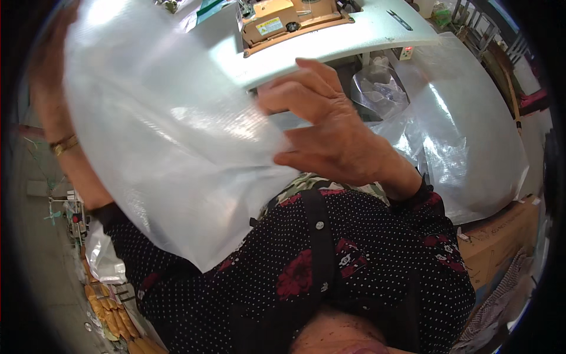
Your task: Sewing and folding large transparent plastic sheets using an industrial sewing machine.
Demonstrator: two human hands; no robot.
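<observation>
A large, cloudy clear plastic sheet (171,130) hangs raised in front of my body, creased and shiny, reaching from the upper left down to my shirt. My right hand (336,127) pinches its right edge between thumb and fingers, the other fingers curled above. On the sheet's far left side is my left hand (52,56), smeared by motion and partly behind the plastic, so its fingers do not show clearly. A bracelet circles that wrist.
A tan machine (271,23) stands on the white worktable (377,26), near small thread snips (400,20). To the right lies a broad spread of clear plastic (471,130), above a cardboard box (501,236). Yellowish bundles (112,312) lie at lower left.
</observation>
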